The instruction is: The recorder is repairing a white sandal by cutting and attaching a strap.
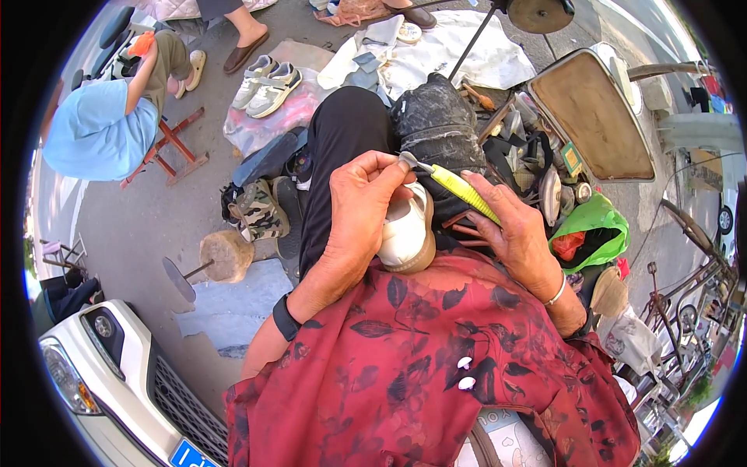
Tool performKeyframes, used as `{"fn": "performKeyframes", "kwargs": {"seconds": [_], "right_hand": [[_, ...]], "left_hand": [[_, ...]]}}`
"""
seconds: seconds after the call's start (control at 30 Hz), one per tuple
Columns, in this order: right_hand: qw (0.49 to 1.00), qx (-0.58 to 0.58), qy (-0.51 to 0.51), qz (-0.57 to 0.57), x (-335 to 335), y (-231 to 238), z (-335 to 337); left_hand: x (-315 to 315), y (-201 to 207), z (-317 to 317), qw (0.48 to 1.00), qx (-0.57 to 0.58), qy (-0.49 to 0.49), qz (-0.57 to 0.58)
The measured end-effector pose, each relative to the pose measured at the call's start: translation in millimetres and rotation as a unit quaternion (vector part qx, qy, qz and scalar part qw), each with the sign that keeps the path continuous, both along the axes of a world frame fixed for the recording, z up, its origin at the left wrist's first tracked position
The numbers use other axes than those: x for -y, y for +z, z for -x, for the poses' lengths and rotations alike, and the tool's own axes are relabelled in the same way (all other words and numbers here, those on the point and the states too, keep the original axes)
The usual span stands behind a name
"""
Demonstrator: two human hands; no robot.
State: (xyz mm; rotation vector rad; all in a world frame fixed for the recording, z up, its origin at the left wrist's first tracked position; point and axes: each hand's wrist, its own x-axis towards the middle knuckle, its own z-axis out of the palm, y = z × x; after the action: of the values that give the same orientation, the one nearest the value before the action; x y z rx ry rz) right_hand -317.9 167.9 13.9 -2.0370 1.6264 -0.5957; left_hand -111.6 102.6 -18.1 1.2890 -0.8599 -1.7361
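Observation:
My left hand [362, 204] pinches a small grey piece [408, 159] between thumb and fingertips. In my right hand [510, 233] is a yellow-handled knife [467, 192], its slim ribbed handle slanting up to the left. Its short metal tip meets or nearly meets the grey piece; whether they touch is too small to tell. A white shoe [401, 233] with a tan sole rests in my lap beneath the left hand, partly hidden by its fingers. A red leaf-patterned apron [405, 350] covers my lap.
Grey-white sneakers [268, 86] and a camouflage shoe [261, 210] lie to the left, near a stool-like wooden block [227, 255]. On the right are a green bag [595, 233] and a shallow brown tray [591, 117]. A person in light blue [105, 132] sits far left; a white car [132, 381] stands near left.

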Motion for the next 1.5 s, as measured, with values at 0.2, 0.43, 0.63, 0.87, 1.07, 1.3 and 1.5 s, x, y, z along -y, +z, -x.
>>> {"fn": "performKeyframes", "kwargs": {"seconds": [0.2, 0.43, 0.63, 0.87, 1.07, 1.3, 1.5], "right_hand": [[0.997, 0.078, 0.009, -0.016, 3, -5, 9], [0.993, 0.095, 0.021, -0.06, 4, 3, 12], [0.992, 0.105, 0.025, -0.072, 5, -2, 14], [0.994, 0.098, 0.021, -0.032, 8, -13, 8], [0.976, 0.172, -0.003, -0.131, 10, -8, 7], [0.986, 0.14, 0.036, -0.085, 11, -11, 14], [0.977, 0.173, 0.01, -0.125, 14, -11, 1]], "left_hand": [[-3, -3, 0, 1.0, -0.012, 0.014, 0.012], [-2, -3, 0, 1.0, -0.007, 0.013, 0.008], [-2, -3, -1, 1.0, -0.002, 0.016, 0.004], [-4, -8, -2, 1.0, -0.015, 0.022, 0.017], [-6, -3, -2, 0.999, -0.023, 0.045, 0.009], [-8, -4, -2, 0.999, 0.007, 0.044, 0.019], [-10, -8, -2, 0.997, 0.023, 0.053, 0.058]]}}
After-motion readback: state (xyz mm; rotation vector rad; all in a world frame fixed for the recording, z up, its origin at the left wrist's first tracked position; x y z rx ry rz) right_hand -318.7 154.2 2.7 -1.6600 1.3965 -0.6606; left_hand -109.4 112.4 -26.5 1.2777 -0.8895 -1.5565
